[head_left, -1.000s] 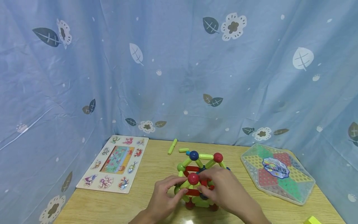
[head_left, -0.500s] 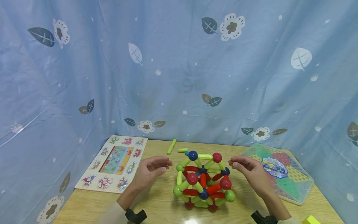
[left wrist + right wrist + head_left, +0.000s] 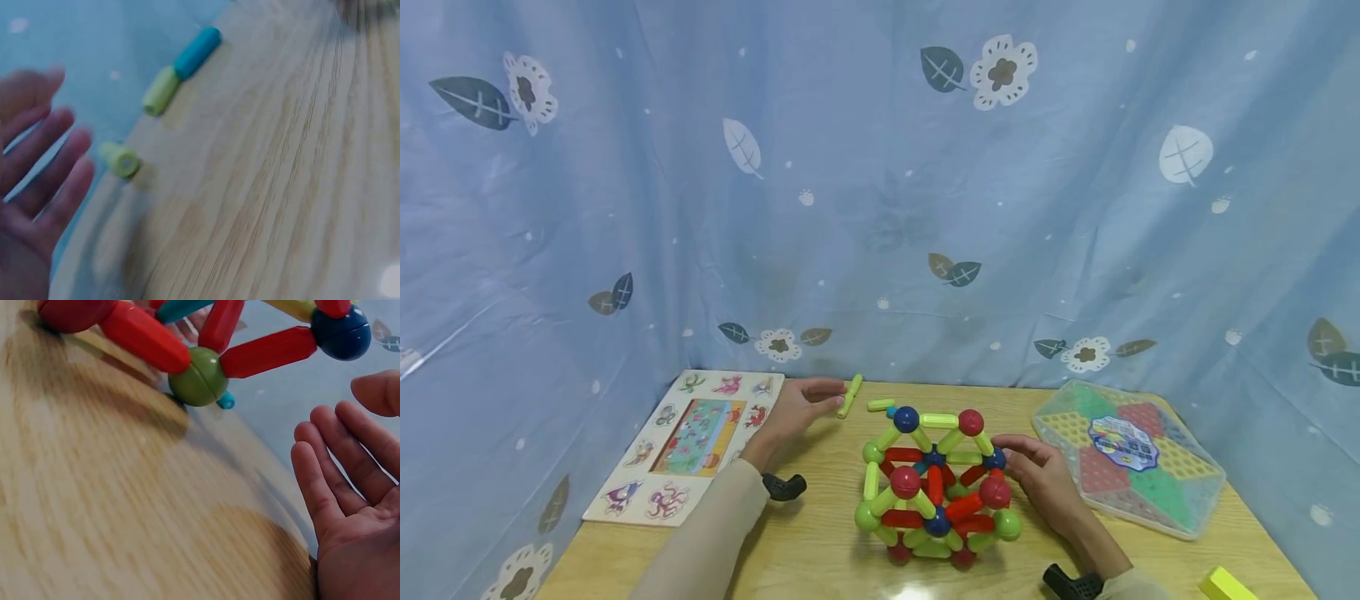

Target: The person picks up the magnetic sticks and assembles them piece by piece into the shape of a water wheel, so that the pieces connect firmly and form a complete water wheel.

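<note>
A ball-and-rod magnetic structure (image 3: 937, 522) with red, blue and green balls stands on the table in the head view. My left hand (image 3: 797, 412) reaches to the far left, its fingertips close to a lime-green rod (image 3: 852, 395). In the left wrist view, its fingers (image 3: 59, 134) are spread with nothing in them. My right hand (image 3: 1047, 482) is just right of the structure. In the right wrist view, the right hand (image 3: 362, 481) has extended fingers and holds nothing, apart from a blue ball (image 3: 341, 332) and a green ball (image 3: 199, 376).
Behind the structure lie a short lime rod (image 3: 881, 405) and a teal rod (image 3: 197, 52), end to end. A sea-animal puzzle board (image 3: 625, 468) is at left, a clear-lidded checkers box (image 3: 1180, 492) at right. A yellow block (image 3: 1225, 583) sits front right; a blue curtain (image 3: 850, 167) hangs behind.
Both hands have let go of the structure and drawn apart. The left hand has since moved farther back towards the lime rod; the right hand has come slightly nearer the structure's right side.
</note>
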A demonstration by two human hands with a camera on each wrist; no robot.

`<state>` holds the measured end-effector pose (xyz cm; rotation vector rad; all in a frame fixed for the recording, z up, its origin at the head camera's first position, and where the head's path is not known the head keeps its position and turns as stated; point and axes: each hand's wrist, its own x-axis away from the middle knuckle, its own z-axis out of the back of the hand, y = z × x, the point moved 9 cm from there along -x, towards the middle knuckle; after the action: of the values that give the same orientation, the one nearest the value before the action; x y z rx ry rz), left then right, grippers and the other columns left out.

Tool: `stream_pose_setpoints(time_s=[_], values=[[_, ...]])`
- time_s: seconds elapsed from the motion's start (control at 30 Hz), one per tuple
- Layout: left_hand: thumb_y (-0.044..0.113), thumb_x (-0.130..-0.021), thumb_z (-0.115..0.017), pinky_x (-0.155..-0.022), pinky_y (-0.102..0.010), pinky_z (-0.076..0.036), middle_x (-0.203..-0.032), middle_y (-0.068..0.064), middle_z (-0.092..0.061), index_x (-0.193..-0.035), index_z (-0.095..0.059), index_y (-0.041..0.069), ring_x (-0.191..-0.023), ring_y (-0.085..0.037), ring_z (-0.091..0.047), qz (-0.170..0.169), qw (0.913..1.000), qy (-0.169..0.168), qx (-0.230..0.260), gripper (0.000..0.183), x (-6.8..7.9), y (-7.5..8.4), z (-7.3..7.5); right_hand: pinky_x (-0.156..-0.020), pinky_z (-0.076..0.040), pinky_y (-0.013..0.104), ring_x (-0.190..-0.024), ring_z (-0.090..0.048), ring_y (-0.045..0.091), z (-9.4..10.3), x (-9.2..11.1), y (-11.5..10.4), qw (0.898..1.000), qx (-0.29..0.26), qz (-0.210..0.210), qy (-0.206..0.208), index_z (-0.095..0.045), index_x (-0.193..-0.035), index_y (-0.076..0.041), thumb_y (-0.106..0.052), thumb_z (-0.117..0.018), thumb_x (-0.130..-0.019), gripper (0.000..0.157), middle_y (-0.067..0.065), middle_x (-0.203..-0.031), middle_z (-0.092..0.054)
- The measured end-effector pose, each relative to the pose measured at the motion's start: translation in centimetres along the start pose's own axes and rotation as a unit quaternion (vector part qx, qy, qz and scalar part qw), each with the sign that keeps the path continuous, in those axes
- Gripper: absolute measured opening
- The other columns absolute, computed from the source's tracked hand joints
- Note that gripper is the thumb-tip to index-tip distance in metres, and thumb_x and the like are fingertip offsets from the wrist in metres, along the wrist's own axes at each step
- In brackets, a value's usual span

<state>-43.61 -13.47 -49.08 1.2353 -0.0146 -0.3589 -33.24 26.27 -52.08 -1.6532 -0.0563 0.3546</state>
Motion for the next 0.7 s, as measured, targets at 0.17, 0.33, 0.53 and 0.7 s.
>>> stream_pose_setpoints(time_s=[0.17, 0.33, 0.53, 0.7], values=[[0.021, -0.098, -0.084, -0.093, -0.045, -0.063, -0.123, -0.011, -0.079, -0.129, -0.079, 0.004, -0.107, -0.027, -0.075, 0.008, 0.9890, 0.040, -0.142, 0.035, -2.0, -0.1, -1.9, -0.095, -0.062, 0.026, -0.109, -0.076, 0.009, -0.1, 0.0, 0.3, 1.000, 0.027, -0.016, 0.003, -0.074, -0.131, -0.005, -0.006, -0.055, -0.112, 0.027, -0.008, -0.122, -0.079], [0.018, -0.097, -0.085, -0.100, -0.050, -0.061, -0.125, -0.015, -0.077, -0.126, -0.078, 0.003, -0.116, -0.032, -0.072, 0.008, 0.9638, 0.049, -0.262, 0.033, -2.5, -0.1, -3.5, -0.095, -0.062, 0.027, -0.106, -0.077, 0.009, -0.3, -0.1, 0.6, 0.999, 0.035, -0.018, 0.001, -0.073, -0.131, -0.002, -0.007, -0.057, -0.112, 0.026, -0.005, -0.118, -0.081], [0.000, -0.093, -0.077, -0.098, -0.050, -0.062, -0.120, -0.017, -0.080, -0.122, -0.080, 0.002, -0.115, -0.036, -0.075, -0.027, 0.9347, 0.064, -0.348, 0.029, -1.1, 1.4, -4.0, -0.094, -0.062, 0.026, -0.103, -0.077, 0.010, -0.2, 0.0, 0.6, 0.998, 0.054, -0.028, 0.009, -0.073, -0.131, 0.001, -0.009, -0.059, -0.111, 0.026, -0.005, -0.115, -0.082], [0.000, -0.094, -0.074, -0.095, -0.052, -0.063, -0.119, -0.019, -0.080, -0.127, -0.078, -0.001, -0.112, -0.037, -0.077, -0.017, 0.9486, 0.076, -0.307, 0.033, 0.8, 2.1, -3.7, -0.094, -0.062, 0.026, -0.103, -0.077, 0.010, 0.0, 0.1, 0.3, 0.997, 0.064, -0.027, 0.011, -0.071, -0.131, 0.004, -0.010, -0.059, -0.112, 0.027, -0.004, -0.114, -0.082]])
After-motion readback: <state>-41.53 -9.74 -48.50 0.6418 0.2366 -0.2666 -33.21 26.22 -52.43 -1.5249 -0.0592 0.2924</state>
